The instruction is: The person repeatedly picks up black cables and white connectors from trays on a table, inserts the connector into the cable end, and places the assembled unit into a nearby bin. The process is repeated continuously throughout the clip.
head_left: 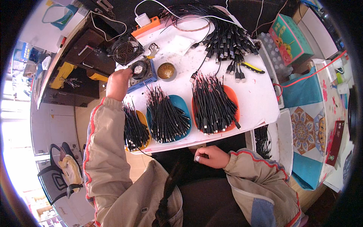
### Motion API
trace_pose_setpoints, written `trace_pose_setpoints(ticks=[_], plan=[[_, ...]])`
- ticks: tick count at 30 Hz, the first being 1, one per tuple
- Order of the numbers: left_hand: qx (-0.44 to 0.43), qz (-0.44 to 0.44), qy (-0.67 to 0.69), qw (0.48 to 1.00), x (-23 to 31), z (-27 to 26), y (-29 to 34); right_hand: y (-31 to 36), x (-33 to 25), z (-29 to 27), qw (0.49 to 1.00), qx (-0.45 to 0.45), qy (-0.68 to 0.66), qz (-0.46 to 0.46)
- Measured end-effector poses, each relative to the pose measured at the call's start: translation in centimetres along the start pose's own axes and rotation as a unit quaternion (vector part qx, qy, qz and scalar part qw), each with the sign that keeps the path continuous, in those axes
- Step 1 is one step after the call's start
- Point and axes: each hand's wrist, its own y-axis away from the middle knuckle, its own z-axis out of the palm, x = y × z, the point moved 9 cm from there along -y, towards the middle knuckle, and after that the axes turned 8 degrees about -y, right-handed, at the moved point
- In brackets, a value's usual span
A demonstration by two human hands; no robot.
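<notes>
My left hand reaches to the left side of the table, its fingertips bent together at the rim of a small round pot with silvery-white stuff inside, set in a blue-based device. Whatever those fingers pinch is too small to make out. Curled near my lap, just off the table's front edge, is my right hand; a small whitish spot shows at its fingertips. Bundles of black cables with reddish stripped ends lie in a yellow tray, a blue tray and an orange tray.
A round tin with brownish contents stands right of the pot. Behind are a black fan and an orange power strip. Many USB cables heap at the back right, beside yellow-black cutters. A decorated box stands farther right.
</notes>
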Motion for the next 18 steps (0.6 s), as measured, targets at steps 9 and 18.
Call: trace_pose_setpoints(ticks=[9, 18], plan=[[-0.068, 0.011, 0.012, 0.998, 0.5, -0.1, -1.7, -0.1, 0.5, -0.1, 1.0, -0.006, 0.001, 0.023], [-0.117, -0.003, -0.031, 0.993, 0.4, 0.6, -2.4, 0.1, 0.7, -0.1, 1.0, 0.008, -0.008, 0.006]])
